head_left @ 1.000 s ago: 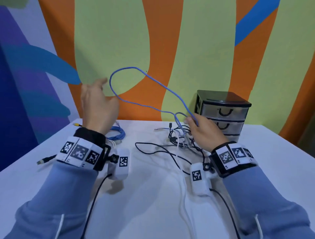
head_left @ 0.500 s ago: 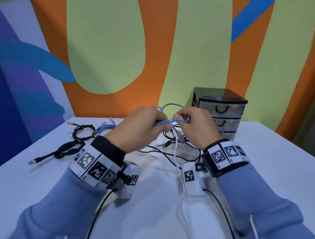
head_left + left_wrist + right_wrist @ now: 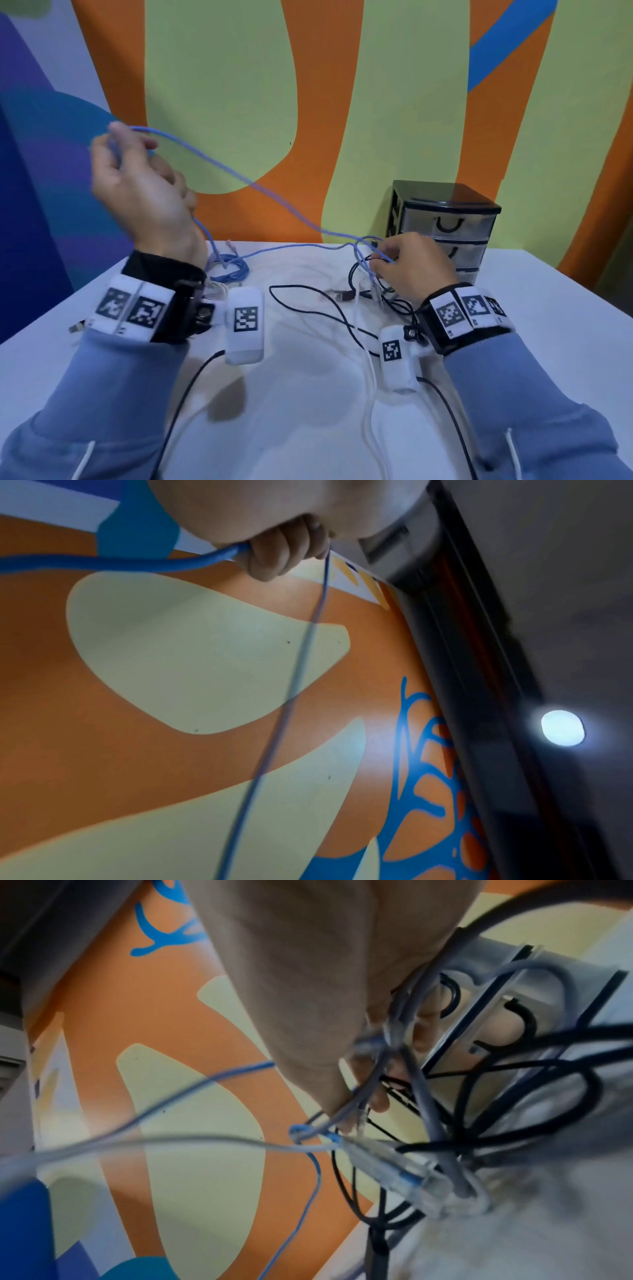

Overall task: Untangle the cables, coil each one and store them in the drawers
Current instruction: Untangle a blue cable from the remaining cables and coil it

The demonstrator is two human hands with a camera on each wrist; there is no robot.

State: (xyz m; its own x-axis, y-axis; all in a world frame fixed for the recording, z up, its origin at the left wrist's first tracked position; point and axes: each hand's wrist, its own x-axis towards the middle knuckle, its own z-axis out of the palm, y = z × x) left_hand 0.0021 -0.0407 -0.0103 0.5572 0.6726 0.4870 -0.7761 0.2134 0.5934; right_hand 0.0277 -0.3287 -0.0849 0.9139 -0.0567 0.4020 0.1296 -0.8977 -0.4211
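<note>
A blue cable (image 3: pixel 239 174) stretches through the air from my raised left hand (image 3: pixel 137 178) down to my right hand (image 3: pixel 407 263). My left hand grips it high at the left; in the left wrist view curled fingers (image 3: pixel 274 553) close round the blue cable (image 3: pixel 137 562). My right hand pinches the blue cable over a tangle of black, grey and white cables (image 3: pixel 370 294) on the white table (image 3: pixel 548 342). In the right wrist view a clear plug (image 3: pixel 394 1172) hangs among the tangled cables. Part of the blue cable lies coiled (image 3: pixel 229 269) behind my left wrist.
A small black chest of clear drawers (image 3: pixel 445 226), its drawers closed, stands at the back right just behind my right hand. A painted wall rises right behind the table. A black cable end (image 3: pixel 77 327) lies at the left edge.
My left hand has left the right hand at the tangle and risen up and to the left, drawing the blue cable out into a long slanting span. The right hand stayed at the tangle.
</note>
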